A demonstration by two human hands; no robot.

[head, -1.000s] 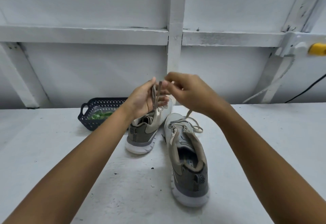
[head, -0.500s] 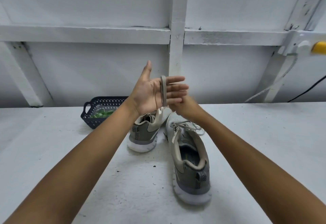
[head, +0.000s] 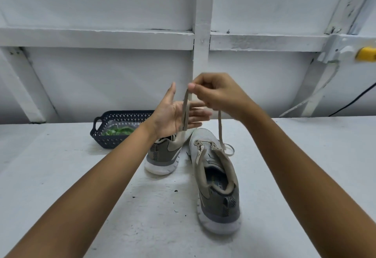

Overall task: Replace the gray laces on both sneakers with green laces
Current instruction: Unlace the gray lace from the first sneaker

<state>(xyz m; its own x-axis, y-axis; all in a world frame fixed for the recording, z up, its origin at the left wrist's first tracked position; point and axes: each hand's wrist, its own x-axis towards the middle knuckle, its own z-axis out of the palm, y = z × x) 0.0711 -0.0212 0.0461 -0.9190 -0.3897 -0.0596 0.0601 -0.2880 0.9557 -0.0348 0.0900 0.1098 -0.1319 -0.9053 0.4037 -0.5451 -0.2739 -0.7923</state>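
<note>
Two gray sneakers stand on the white table: the left sneaker [head: 162,156] behind my left hand, the right sneaker [head: 215,178] nearer me with its eyelets bare. A gray lace [head: 185,113] is wound in loops across my left hand's [head: 175,113] flat palm, whose fingers are straight. My right hand [head: 217,93] is raised just above it and pinches the lace between thumb and forefinger. A loose strand [head: 220,129] hangs from the right hand down to the table beside the right sneaker's toe. Green laces [head: 119,130] lie in the dark basket [head: 105,142].
The dark plastic basket stands at the back left, against the white wall. White beams run along the wall, with a yellow-tipped fitting [head: 366,54] and a black cable [head: 354,101] at the far right. Small dark specks dot the table.
My right hand rose from below the left hand's fingers to above them, carrying the lace up over the left palm. The left hand stayed flat and tilted slightly.
</note>
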